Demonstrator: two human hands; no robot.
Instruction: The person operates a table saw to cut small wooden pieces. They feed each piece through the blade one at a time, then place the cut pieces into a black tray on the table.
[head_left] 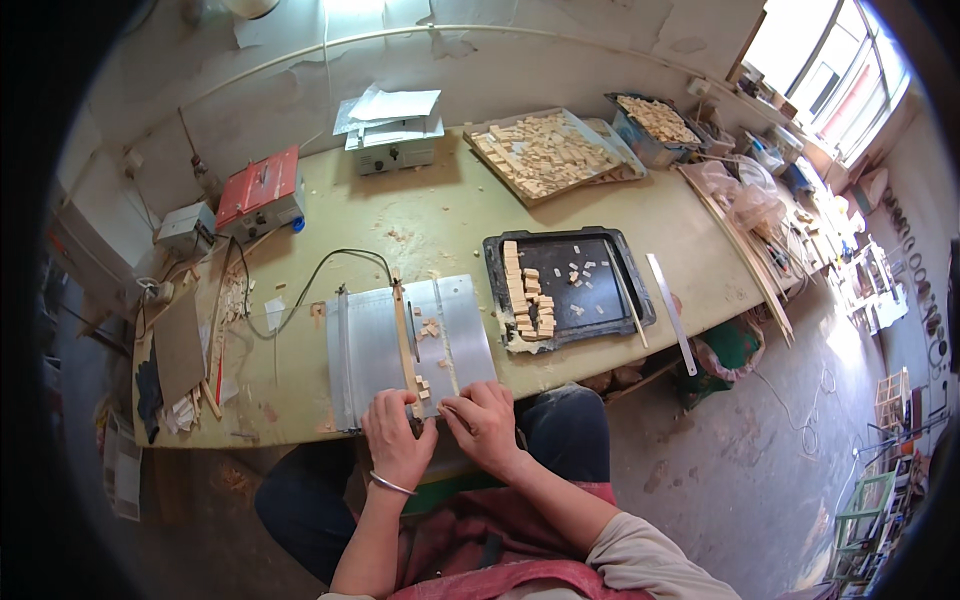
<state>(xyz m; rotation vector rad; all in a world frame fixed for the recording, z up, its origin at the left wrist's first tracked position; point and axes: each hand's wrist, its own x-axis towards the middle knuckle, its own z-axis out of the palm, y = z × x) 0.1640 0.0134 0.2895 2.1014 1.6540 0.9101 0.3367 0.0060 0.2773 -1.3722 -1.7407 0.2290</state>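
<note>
In the head view, small pale wooden blocks (423,388) lie on a silvery metal plate (465,350) in the lower middle of the frame, close above the hands. They are squarish and light tan, some loose near a long narrow wooden strip (404,335) that runs up the plate, with a few crumbly pieces higher up. The left hand (396,435) rests at the plate's near edge by the strip's lower end, fingers curled and thumb set a little apart. The right hand (482,425) is just beside it, its fingers bent together as if in a pinch. More blocks stand in rows at the left of a black tray (642,285), right of centre, and many fill a shallow box (500,185) at upper middle.

The fingers cover the near end of the strip and whatever lies beneath, so I cannot tell what either hand has hold of. The black rim of the lens cuts off the room's edges, and the shelves at far right are blurred.

Marks on the steel ruler (671,313) and on the grey box (395,155) at upper left of centre are too small to read.
</note>
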